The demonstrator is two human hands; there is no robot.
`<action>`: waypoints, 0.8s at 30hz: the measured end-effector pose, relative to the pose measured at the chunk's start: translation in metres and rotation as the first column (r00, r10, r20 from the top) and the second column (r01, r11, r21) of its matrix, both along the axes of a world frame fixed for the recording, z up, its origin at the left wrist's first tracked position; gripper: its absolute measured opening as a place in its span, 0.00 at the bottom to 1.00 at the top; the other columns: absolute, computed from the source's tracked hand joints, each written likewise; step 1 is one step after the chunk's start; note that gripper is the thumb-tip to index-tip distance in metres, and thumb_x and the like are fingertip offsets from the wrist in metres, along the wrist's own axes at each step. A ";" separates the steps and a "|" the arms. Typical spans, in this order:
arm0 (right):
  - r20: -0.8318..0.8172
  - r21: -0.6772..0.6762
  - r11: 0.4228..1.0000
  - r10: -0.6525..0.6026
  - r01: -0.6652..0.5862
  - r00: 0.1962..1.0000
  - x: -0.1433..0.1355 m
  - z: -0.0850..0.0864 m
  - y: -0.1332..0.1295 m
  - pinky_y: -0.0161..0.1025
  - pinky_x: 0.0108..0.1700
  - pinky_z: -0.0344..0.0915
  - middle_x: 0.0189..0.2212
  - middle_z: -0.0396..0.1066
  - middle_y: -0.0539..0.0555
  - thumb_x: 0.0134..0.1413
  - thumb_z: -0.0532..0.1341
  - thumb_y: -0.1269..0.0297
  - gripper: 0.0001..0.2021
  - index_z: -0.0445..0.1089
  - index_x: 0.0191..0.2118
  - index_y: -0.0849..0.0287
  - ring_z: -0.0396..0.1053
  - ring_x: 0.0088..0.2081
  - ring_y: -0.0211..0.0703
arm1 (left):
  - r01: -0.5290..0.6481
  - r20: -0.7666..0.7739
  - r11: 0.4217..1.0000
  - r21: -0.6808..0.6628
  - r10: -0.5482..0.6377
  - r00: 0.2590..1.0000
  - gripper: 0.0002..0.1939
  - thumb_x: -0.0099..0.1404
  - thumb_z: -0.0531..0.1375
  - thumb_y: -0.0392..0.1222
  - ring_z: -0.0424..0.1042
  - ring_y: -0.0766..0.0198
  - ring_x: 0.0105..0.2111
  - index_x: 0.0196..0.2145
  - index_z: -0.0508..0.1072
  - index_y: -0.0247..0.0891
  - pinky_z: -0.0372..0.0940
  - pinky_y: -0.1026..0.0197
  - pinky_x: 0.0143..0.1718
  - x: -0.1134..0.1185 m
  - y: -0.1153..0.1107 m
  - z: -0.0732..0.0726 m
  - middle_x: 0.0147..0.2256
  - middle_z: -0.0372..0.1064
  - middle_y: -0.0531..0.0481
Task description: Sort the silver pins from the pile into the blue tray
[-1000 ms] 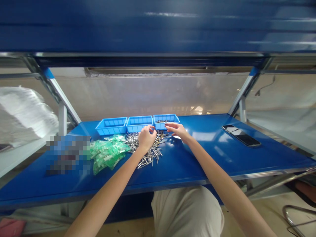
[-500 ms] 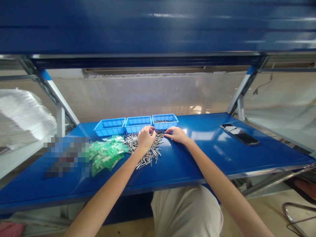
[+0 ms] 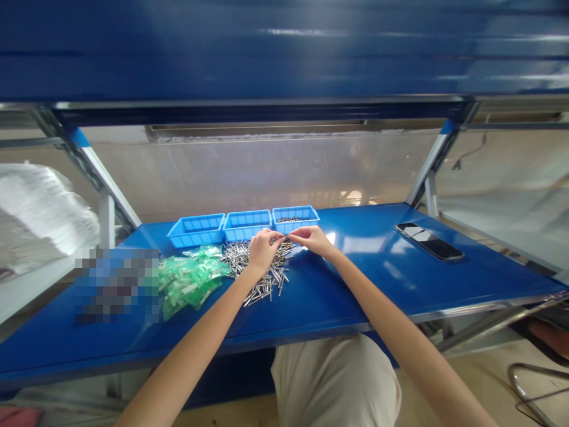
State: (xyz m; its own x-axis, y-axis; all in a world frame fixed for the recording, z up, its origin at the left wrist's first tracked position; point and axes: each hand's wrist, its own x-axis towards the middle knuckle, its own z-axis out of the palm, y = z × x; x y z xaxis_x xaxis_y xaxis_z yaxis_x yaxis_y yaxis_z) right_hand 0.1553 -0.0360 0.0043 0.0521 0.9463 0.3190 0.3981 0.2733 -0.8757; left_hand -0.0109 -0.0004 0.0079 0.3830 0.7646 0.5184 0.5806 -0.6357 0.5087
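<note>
A heap of thin silver metal pins (image 3: 269,284), rivet-like in shape, lies loose on the blue table (image 3: 311,302). Over the heap's upper part, my left hand (image 3: 262,250) is closed in a pinch, with small metal pins partly showing at its fingers. My right hand (image 3: 315,239) comes in from the right, thumb and forefinger pressed together, its tips meeting those of the left hand. A tiny dark piece, apparently a metal pin, shows between the fingertips; most of it is hidden. Some yellowish pins lie just below the hands.
Behind the heap stand three blue bins: a left bin (image 3: 196,231), a middle bin (image 3: 247,224) and a right bin (image 3: 295,214) with dark pins inside. Green plastic bags (image 3: 193,279) lie left of the heap. A phone (image 3: 429,241) rests at right. A blue shelf (image 3: 284,53) overhangs.
My right hand has moved left and slightly up from the edge of the heap, and its fingertips now meet my left hand's. The left hand has stayed nearly in place, its pinch tighter.
</note>
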 end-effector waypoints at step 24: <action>-0.284 -0.221 0.975 -0.082 0.018 0.955 0.008 0.001 0.002 0.32 0.26 0.64 0.25 0.71 0.54 0.37 0.65 0.57 0.15 0.74 0.31 0.64 0.62 0.21 0.31 | -0.194 0.008 0.979 -0.063 0.194 0.981 0.10 0.55 0.57 0.43 0.68 0.63 0.30 0.36 0.73 0.40 0.57 0.57 0.40 -0.009 0.010 0.007 0.30 0.71 0.50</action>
State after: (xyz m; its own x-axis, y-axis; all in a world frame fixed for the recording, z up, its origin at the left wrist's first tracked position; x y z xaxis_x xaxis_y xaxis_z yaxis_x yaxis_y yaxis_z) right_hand 0.1636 -0.0342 0.0052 0.1606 0.9843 0.0737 0.1273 0.0534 -0.9904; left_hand -0.0197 0.0092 0.0145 0.2174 0.8545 0.4718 0.6825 -0.4787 0.5524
